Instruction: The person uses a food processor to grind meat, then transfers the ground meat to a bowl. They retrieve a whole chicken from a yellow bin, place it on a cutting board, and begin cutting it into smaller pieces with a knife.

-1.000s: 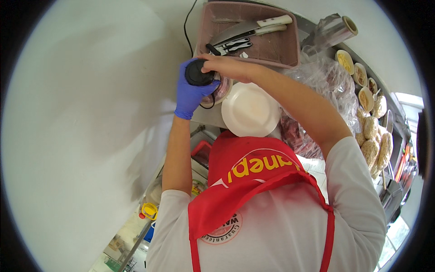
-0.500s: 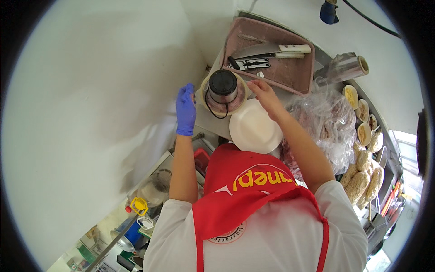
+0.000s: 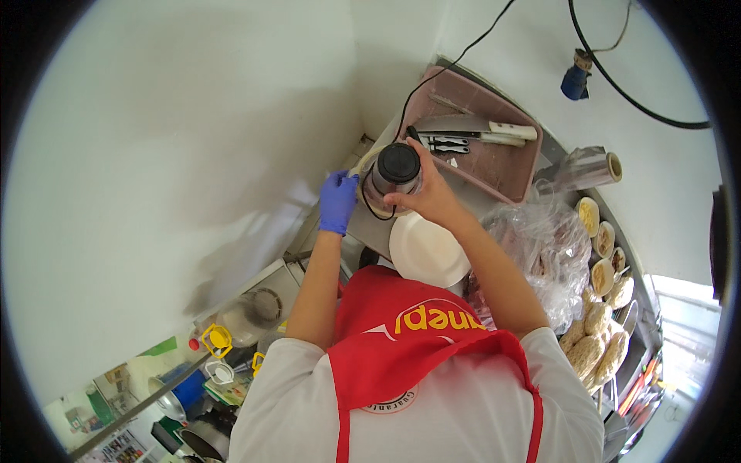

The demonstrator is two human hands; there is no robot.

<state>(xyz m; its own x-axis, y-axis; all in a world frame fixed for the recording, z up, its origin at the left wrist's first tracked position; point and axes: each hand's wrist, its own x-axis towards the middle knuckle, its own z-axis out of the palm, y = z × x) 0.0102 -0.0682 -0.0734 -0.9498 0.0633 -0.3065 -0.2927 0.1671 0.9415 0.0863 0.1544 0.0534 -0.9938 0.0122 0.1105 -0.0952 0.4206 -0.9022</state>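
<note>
A small electric food chopper (image 3: 399, 163), with a black-topped steel motor unit on a clear bowl with a pale rim, stands on the steel counter. My right hand (image 3: 432, 194), bare, curls round the chopper's right side, thumb at the near side and fingers at the far side. In its blue glove, my left hand (image 3: 338, 202) grips the bowl's pale edge (image 3: 360, 167) on the left; its fingertips are partly hidden. The black power cord (image 3: 455, 63) loops down beside the motor unit. Just nearer than the chopper lies a round white plate (image 3: 427, 248).
Behind sits a pinkish tray (image 3: 494, 176) holding knives (image 3: 463, 127) and a peeler-like tool. To the right are a foil roll (image 3: 590, 168), a clear plastic bag (image 3: 540, 255) of meat, small bowls (image 3: 602, 239) and breaded pieces (image 3: 590, 347). A wall (image 3: 193, 139) borders the left.
My right hand has moved from the bowl's right rim to wrap round the chopper's motor unit. My left hand stays at the bowl's left edge. The view has shifted somewhat.
</note>
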